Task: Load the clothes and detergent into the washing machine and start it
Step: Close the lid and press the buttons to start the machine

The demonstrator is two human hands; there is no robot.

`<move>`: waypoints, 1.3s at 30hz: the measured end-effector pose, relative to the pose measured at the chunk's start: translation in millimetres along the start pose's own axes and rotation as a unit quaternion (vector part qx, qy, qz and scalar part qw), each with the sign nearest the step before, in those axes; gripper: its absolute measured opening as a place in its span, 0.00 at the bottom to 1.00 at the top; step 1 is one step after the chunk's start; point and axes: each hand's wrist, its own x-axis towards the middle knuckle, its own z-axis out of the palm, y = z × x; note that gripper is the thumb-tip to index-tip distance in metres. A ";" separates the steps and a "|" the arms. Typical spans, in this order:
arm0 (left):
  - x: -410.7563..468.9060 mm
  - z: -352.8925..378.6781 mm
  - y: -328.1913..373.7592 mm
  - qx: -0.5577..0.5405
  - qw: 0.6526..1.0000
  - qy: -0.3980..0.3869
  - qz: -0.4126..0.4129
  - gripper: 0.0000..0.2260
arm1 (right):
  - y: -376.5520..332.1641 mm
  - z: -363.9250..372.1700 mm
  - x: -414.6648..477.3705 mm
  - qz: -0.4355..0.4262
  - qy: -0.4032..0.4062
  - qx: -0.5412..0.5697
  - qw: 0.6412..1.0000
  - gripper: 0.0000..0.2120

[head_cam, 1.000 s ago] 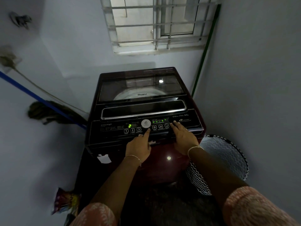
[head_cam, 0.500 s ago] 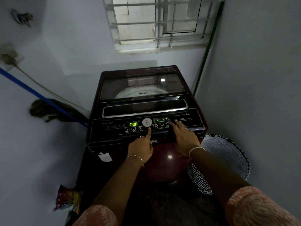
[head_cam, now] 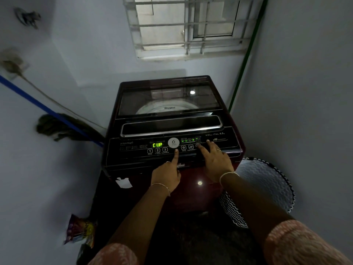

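The dark red top-loading washing machine point(head_cam: 191, 188) stands against the back wall with its glass lid point(head_cam: 168, 100) shut; the white drum rim shows through it. Its control panel point(head_cam: 133, 152) is lit and the green display point(head_cam: 157, 144) reads "CUP". My left hand point(head_cam: 168, 175) has its index finger stretched out, its tip on the panel just below the round dial point(head_cam: 173, 142), with the other fingers curled. My right hand point(head_cam: 215, 161) lies with spread fingers on the right side of the panel, its index tip on a button. Clothes inside are hidden.
A black-and-white zigzag laundry basket point(head_cam: 267, 186) stands to the right of the machine. A colourful packet point(head_cam: 80, 230) lies on the floor at the left. A broom point(head_cam: 57, 127) leans on the left wall. Walls close in on both sides; a barred window point(head_cam: 187, 25) is above.
The display changed from "2" to "CUP". Both hands stay on the panel almost where they were.
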 end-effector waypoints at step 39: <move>-6.4 -12.1 2.1 0.018 1.000 0.012 0.000 0.36 | -5.4 -2.9 -6.2 0.002 -0.051 0.041 0.998 0.44</move>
